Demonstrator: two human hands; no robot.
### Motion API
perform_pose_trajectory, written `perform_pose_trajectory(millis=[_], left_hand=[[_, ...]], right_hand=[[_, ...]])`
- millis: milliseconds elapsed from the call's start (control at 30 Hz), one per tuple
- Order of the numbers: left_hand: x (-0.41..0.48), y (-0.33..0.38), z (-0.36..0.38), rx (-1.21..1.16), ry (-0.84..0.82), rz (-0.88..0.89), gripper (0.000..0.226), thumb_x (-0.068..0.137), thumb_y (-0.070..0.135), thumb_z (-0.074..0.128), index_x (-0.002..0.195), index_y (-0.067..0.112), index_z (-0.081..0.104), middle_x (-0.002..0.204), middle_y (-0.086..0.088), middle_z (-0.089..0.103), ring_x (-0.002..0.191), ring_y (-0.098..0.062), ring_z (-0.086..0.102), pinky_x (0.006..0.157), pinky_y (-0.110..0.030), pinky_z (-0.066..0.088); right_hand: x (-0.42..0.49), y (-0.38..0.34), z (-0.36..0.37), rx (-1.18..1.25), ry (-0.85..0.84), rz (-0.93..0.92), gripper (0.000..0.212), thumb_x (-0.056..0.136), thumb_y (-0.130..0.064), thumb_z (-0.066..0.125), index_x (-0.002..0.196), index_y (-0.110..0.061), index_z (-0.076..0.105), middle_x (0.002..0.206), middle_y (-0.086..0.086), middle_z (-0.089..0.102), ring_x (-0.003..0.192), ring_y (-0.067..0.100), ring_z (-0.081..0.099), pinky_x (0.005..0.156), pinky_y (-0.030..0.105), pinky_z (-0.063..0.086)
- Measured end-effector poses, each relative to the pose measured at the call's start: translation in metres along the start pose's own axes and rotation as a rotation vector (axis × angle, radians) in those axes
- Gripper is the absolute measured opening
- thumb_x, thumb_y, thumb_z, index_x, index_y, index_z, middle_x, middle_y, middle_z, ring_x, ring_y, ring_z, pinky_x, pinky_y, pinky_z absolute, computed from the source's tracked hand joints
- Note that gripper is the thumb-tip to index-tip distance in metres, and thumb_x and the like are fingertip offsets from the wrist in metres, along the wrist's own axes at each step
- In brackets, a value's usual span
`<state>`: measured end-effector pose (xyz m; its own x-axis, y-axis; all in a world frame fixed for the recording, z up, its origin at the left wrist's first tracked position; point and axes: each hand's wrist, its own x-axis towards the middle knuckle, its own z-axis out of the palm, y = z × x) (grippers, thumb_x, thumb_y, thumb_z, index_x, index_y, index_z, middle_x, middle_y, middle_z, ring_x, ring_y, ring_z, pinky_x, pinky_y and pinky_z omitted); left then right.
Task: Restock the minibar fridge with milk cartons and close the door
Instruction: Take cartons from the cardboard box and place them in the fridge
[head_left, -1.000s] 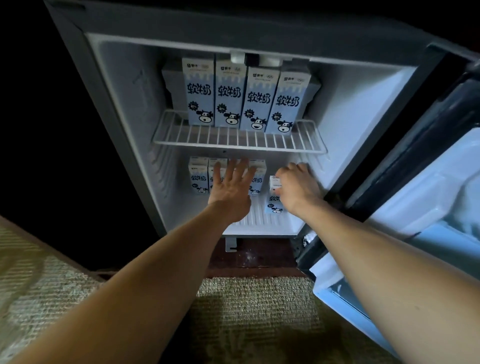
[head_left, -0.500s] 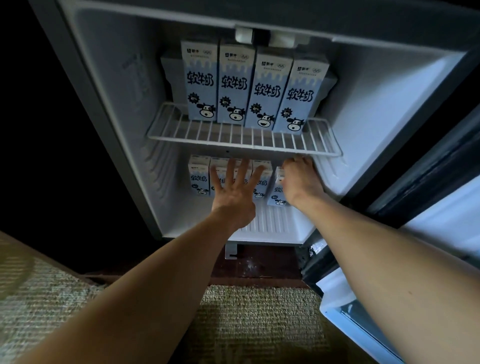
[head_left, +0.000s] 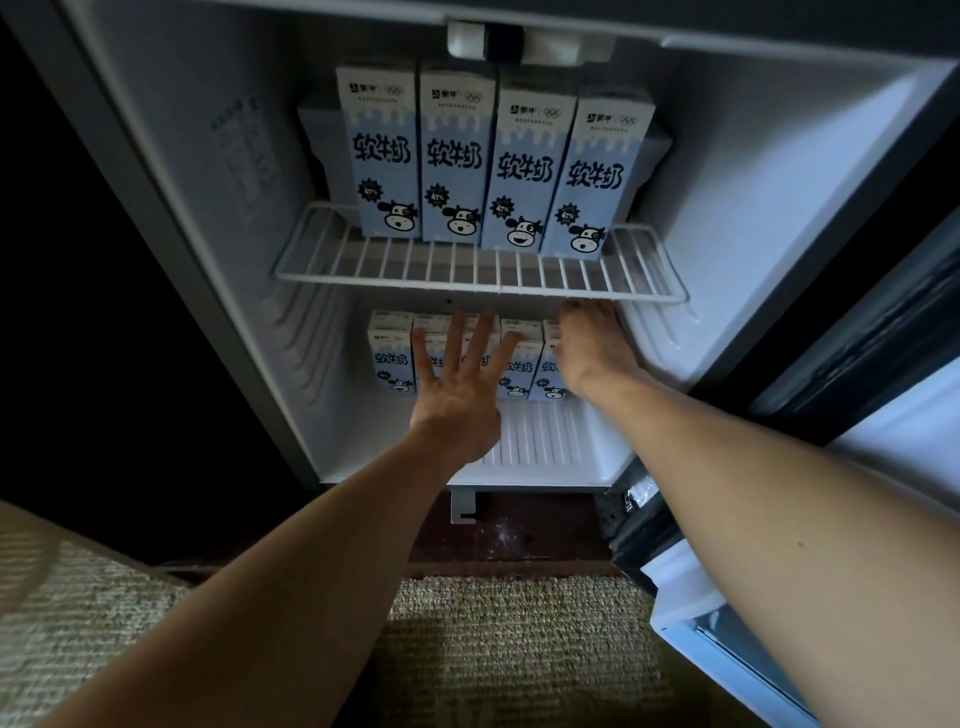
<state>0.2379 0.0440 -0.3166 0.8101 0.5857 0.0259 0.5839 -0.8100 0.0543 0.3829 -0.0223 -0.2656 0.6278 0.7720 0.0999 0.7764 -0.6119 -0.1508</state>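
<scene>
The minibar fridge (head_left: 753, 218) stands open. Several blue-and-white milk cartons with a cow print (head_left: 493, 171) stand upright in a row on the white wire shelf (head_left: 467, 273). Below it, a second row of cartons (head_left: 392, 358) stands at the back of the fridge floor. My left hand (head_left: 460, 395) is flat with fingers spread, in front of the middle cartons of that lower row. My right hand (head_left: 592, 353) is curled around the rightmost lower carton (head_left: 545, 382), just under the shelf's front rail; its fingers are hidden behind the carton.
The fridge door (head_left: 883, 415) hangs open at the right, its lower edge close to my right forearm. The ribbed fridge floor (head_left: 550, 441) lies in front of the lower row. A woven carpet (head_left: 519, 649) covers the ground below. Left of the fridge is dark.
My right hand has pushed the rightmost lower carton back into line with the row. My left hand moved slightly deeper. My view has come closer to the fridge.
</scene>
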Motion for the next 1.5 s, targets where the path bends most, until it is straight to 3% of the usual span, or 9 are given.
perform_pose_trajectory(millis=[333,600,767,900,1067,1267,1500], left_hand=[[-0.003,0.0,0.002,0.032,0.012,0.005,0.101,0.094,0.016,0.048,0.147,0.037,-0.035,0.155,-0.001,-0.043,0.141,-0.031,-0.039,0.111,-0.069,-0.016],[-0.025,-0.006,-0.033,0.023,-0.088,0.06,0.091,0.098,0.021,0.044,0.151,0.032,-0.03,0.157,-0.001,-0.04,0.143,-0.029,-0.037,0.114,-0.066,-0.013],[-0.071,-0.021,-0.063,0.12,-0.258,0.132,0.082,0.102,0.034,0.043,0.156,0.03,-0.019,0.161,-0.003,-0.032,0.148,-0.03,-0.028,0.118,-0.061,-0.012],[-0.104,-0.018,-0.105,0.218,-0.308,0.167,0.077,0.103,0.04,0.04,0.158,0.027,-0.012,0.163,-0.005,-0.028,0.15,-0.029,-0.022,0.118,-0.056,-0.014],[-0.143,-0.006,-0.165,0.23,-0.215,0.234,0.073,0.103,0.04,0.038,0.16,0.024,-0.005,0.166,-0.005,-0.017,0.152,-0.027,-0.017,0.122,-0.053,-0.007],[-0.2,0.016,-0.231,0.204,-0.145,0.308,0.07,0.105,0.042,0.033,0.16,0.023,-0.005,0.167,-0.003,-0.015,0.152,-0.024,-0.018,0.123,-0.049,-0.01],[-0.268,0.074,-0.265,0.118,-0.015,0.467,0.066,0.105,0.051,0.026,0.16,0.025,0.0,0.168,-0.002,-0.007,0.153,-0.022,-0.013,0.125,-0.046,-0.003]], right_hand=[[-0.004,0.003,-0.003,-0.041,-0.028,-0.053,0.048,0.092,-0.005,0.063,0.139,-0.008,0.05,0.146,0.011,0.047,0.138,0.03,0.039,0.116,0.04,0.035],[-0.042,-0.005,-0.025,-0.038,-0.11,-0.08,0.068,0.087,-0.02,0.069,0.148,-0.019,0.037,0.151,0.005,0.042,0.142,0.03,0.034,0.117,0.047,0.034],[-0.093,-0.019,-0.041,-0.047,-0.202,-0.13,0.066,0.096,-0.018,0.056,0.155,-0.013,0.027,0.157,0.006,0.035,0.144,0.027,0.031,0.119,0.04,0.023],[-0.126,-0.034,-0.067,0.014,-0.246,-0.155,0.057,0.095,-0.016,0.053,0.149,-0.011,0.037,0.153,0.006,0.04,0.142,0.026,0.033,0.119,0.04,0.027],[-0.174,-0.047,-0.118,0.017,-0.218,-0.176,0.054,0.095,-0.019,0.054,0.146,-0.011,0.04,0.151,0.007,0.044,0.139,0.028,0.037,0.115,0.042,0.031],[-0.243,-0.042,-0.187,0.047,-0.167,-0.161,0.051,0.098,-0.03,0.052,0.144,-0.012,0.04,0.149,0.007,0.046,0.138,0.027,0.039,0.112,0.044,0.035],[-0.331,-0.013,-0.248,0.127,-0.04,-0.104,0.051,0.098,-0.032,0.053,0.143,-0.009,0.044,0.144,0.009,0.051,0.134,0.027,0.042,0.109,0.042,0.037]])
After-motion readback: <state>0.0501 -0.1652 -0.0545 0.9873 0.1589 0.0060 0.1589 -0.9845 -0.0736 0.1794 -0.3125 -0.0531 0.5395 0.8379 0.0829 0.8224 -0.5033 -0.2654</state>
